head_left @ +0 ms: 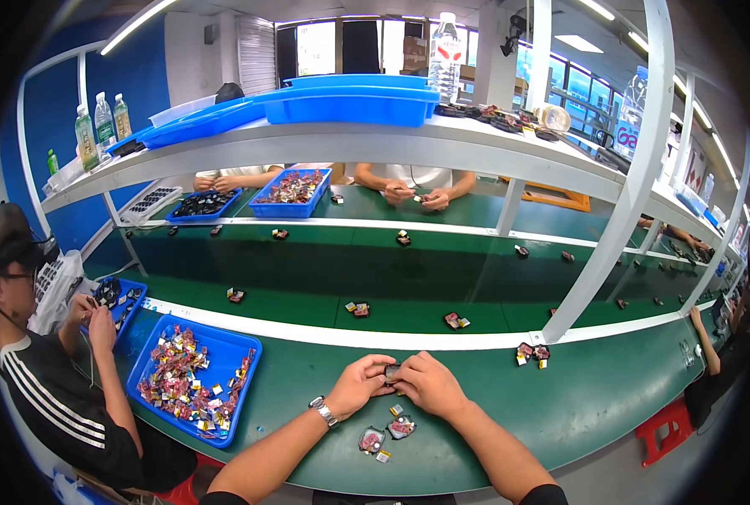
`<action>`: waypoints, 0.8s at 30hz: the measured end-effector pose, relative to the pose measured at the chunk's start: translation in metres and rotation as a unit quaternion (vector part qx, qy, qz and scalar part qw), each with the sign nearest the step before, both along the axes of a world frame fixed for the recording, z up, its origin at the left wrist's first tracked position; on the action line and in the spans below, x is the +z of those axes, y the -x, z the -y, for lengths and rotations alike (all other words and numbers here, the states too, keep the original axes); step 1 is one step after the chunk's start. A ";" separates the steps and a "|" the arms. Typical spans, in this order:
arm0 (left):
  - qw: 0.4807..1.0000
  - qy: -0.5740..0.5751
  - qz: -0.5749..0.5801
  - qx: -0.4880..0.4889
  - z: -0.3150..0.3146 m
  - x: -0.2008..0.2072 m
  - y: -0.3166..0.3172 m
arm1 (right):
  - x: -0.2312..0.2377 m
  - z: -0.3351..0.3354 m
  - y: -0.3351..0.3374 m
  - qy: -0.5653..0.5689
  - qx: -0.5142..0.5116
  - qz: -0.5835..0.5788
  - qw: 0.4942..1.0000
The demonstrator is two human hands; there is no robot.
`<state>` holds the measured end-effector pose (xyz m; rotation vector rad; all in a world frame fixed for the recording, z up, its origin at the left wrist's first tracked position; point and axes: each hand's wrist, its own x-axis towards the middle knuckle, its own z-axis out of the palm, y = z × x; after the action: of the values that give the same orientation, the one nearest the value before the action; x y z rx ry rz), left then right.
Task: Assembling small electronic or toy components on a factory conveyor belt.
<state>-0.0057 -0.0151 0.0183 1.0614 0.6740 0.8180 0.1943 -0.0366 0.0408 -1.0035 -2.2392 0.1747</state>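
My left hand (360, 387) and my right hand (430, 385) meet over the green worktable (308, 438). Between their fingertips they grip a small black-framed electronic part (391, 373), mostly covered by the fingers. Just below them on the tabletop lie two similar parts, a dark-rimmed one with a red inside (372, 438) and another beside it (402, 427), each with a small yellow-and-white piece attached. Left of my left arm sits a blue tray (255, 362) heaped with red circuit boards (177, 370) that carry small yellow-and-white pieces.
Beyond a white rail (324, 334), several parts are spread over a green belt (308, 290). Two parts (524, 353) lie by a slanted white post (615, 185). A person (63, 379) works at the left; others sit opposite. Overhead, a shelf (265, 139) carries blue trays and bottles.
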 end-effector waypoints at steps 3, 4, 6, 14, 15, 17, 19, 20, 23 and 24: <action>1.000 -0.001 -0.012 -0.002 0.000 0.002 0.000 | 0.003 0.002 0.000 0.013 -0.019 -0.017 1.000; 1.000 0.000 -0.007 -0.005 0.000 0.001 0.000 | 0.004 0.003 0.001 0.013 -0.019 -0.017 1.000; 1.000 0.001 -0.003 -0.008 -0.001 0.001 0.002 | 0.007 0.005 0.003 0.013 -0.054 -0.045 0.997; 0.999 -0.031 -0.006 -0.036 -0.001 0.005 0.004 | 0.007 0.005 0.005 0.025 -0.042 -0.075 0.996; 0.999 -0.032 -0.008 -0.036 -0.001 0.005 0.004 | 0.007 0.005 0.005 0.023 -0.030 -0.074 0.997; 0.999 -0.006 -0.005 -0.035 -0.001 0.004 0.005 | 0.009 0.004 0.003 0.019 -0.006 -0.069 0.997; 0.999 -0.010 -0.012 -0.036 -0.001 0.001 0.004 | 0.009 0.004 0.002 0.015 0.016 -0.065 0.998; 0.999 -0.014 -0.016 -0.037 -0.001 0.000 0.004 | 0.008 0.004 0.002 0.023 0.025 -0.069 0.997; 0.999 -0.003 -0.018 -0.039 -0.002 0.000 0.001 | 0.008 0.004 -0.003 0.029 0.025 -0.075 0.996; 0.999 -0.002 -0.021 -0.040 -0.002 -0.002 0.001 | 0.007 0.005 -0.002 0.031 0.024 -0.077 0.996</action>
<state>-0.0072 -0.0135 0.0164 1.1055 0.6598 0.7301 0.1962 -0.0413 0.0475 -0.9353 -2.1295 0.3338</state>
